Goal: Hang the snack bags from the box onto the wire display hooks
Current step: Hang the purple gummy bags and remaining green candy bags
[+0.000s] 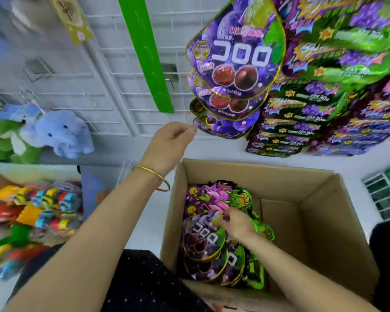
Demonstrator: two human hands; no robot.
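Our right hand [236, 224] is in the cardboard box [320, 210].
It pinches the top grape gummy bag [203, 237] lying there; our left hand [169, 143], fingers curled, is beside the hanging bags [234, 64], grip unclear to us.

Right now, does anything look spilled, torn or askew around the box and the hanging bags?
Nothing stands out. The snack bags lie overlapped inside the box, none spilled; the hanging purple bags overlap in a tidy column. Motion blur hides fine damage.
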